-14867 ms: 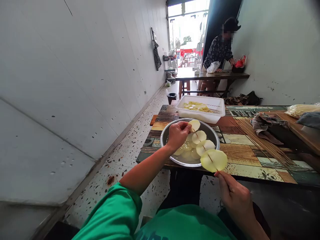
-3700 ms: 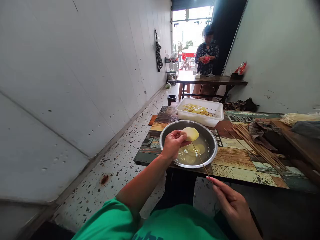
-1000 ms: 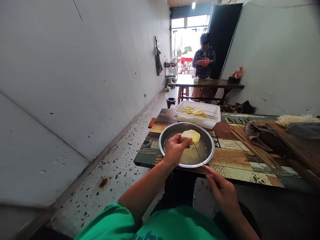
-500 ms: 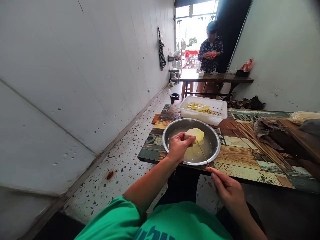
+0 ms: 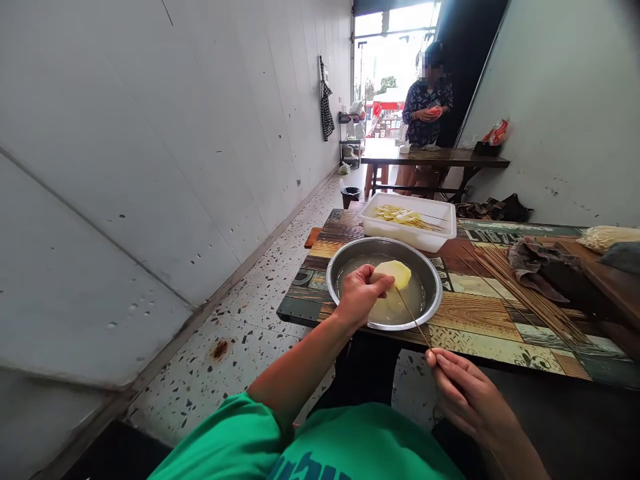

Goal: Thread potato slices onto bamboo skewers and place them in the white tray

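Between the thumb and fingers of my left hand point(image 5: 363, 293) is a pale yellow potato slice point(image 5: 395, 273), held over a metal basin point(image 5: 334, 293) of cloudy water. A thin wooden skewer point(image 5: 413, 316) runs from the slice's lower edge down to my right hand point(image 5: 470, 390), which pinches it near its lower end. How far the skewer's tip goes into the slice is hidden. Pale shapes lie under the water. Behind the basin, a white plastic tub point(image 5: 400, 239) holds skewered yellow slices point(image 5: 400, 215).
Loose skewers point(image 5: 525, 287) lie on the patterned table point(image 5: 475, 313), beside a dark cloth point(image 5: 543, 267) and a wooden board point(image 5: 600, 270). A person point(image 5: 429, 107) holding a red item stands behind the far table point(image 5: 460, 157). A white wall point(image 5: 175, 133) runs along the left.
My right hand has moved slightly right and down along the skewer, so more of it shows. My left hand still holds the slice over the basin. The whole view has shifted slightly.
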A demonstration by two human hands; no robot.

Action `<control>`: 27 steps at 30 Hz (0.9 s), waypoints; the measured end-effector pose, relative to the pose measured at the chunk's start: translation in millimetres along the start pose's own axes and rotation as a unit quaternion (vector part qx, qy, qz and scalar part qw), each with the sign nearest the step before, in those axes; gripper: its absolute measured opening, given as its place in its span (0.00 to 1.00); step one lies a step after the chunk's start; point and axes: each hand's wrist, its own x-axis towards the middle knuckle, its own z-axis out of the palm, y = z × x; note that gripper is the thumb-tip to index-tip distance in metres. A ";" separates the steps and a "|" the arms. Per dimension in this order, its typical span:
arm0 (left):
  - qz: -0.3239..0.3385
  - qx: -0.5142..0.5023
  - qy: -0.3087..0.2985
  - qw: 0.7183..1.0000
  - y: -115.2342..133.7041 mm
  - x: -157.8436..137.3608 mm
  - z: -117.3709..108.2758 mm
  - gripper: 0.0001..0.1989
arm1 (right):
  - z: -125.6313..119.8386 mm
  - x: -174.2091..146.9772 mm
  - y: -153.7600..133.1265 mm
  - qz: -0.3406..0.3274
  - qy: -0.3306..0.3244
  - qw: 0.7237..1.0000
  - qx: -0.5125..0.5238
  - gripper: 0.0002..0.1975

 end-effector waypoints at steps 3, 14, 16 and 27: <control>-0.019 -0.011 -0.023 1.000 5.3 -2.5 -0.2 0.22 | 1.5 -0.6 -2.1 0.006 -0.012 1.000 0.021 0.14; -0.109 -0.070 -0.056 0.990 3.1 -4.3 0.1 0.22 | 14.8 5.0 6.4 -0.227 0.237 0.905 -0.272 0.16; -0.152 -0.097 -0.067 0.981 3.2 -2.1 -1.3 0.21 | 14.7 4.5 6.5 -0.196 0.208 0.930 -0.232 0.15; -0.242 -0.118 -0.073 0.960 8.9 -1.9 -3.6 0.10 | 7.1 8.3 2.0 -0.054 0.037 0.998 0.008 0.14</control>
